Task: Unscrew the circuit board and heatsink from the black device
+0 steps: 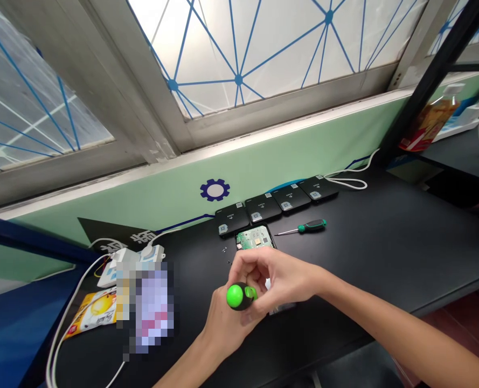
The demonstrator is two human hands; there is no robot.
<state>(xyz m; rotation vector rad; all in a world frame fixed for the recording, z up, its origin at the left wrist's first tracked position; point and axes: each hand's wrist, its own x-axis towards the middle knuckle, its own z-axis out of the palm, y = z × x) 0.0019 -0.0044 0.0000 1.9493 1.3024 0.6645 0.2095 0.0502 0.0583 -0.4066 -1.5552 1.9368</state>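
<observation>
My right hand curls its thumb and fingers around a screwdriver with a bright green and black handle. The handle's butt points up toward me, and its shaft is hidden beneath the hands. Close against it on the left is my left hand, with its fingers mostly hidden behind the right hand and the handle. Just beyond both hands lies an opened black device with a green circuit board, its near part covered by my hands. A few small screws are scattered to its left.
Several closed black boxes line the wall. A green and black screwdriver lies right of the board. At left are a white power strip, a yellow snack packet, a blurred-out item and white cables. A bottle stands on the right shelf.
</observation>
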